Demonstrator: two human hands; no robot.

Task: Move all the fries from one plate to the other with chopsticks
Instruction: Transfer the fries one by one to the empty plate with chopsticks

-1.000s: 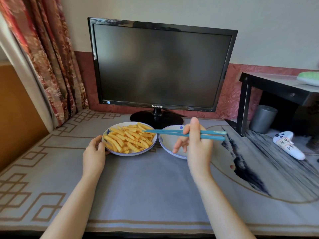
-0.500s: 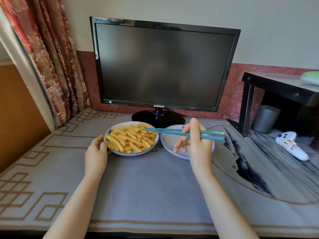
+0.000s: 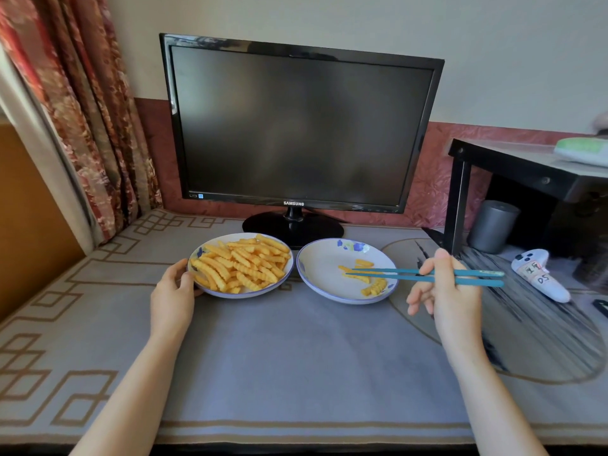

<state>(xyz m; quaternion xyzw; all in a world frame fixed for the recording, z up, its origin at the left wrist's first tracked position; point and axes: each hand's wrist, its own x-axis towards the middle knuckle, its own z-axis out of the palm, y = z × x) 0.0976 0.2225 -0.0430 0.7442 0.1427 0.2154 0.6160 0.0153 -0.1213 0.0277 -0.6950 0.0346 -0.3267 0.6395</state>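
I am seeing a curtain [image 3: 82, 120] hanging at the far left, with a patterned cloth [image 3: 296, 357] covering the table. My left hand [image 3: 171, 297] is gripping the near-left rim of the full plate [image 3: 250, 295], thumb lying on top of the rim and the fingers curling round its edge. Most of the fries [image 3: 243, 264] are sitting heaped on this plate. Behind it a dark monitor [image 3: 296, 126] is standing on its round base. Just beside the full plate, the second plate [image 3: 320, 268] is carrying a few loose fries [image 3: 373, 287] on its right half. The chopsticks [image 3: 411, 276] are lying nearly level above that plate, tips slightly apart over the loose fries; I cannot tell whether they are touching one. My right hand [image 3: 450, 291] is holding the chopsticks past the plate's right edge, thumb and forefinger pinching them, the lower fingers hanging loosely curled. Further right, a white controller [image 3: 539, 274] is lying on the cloth.
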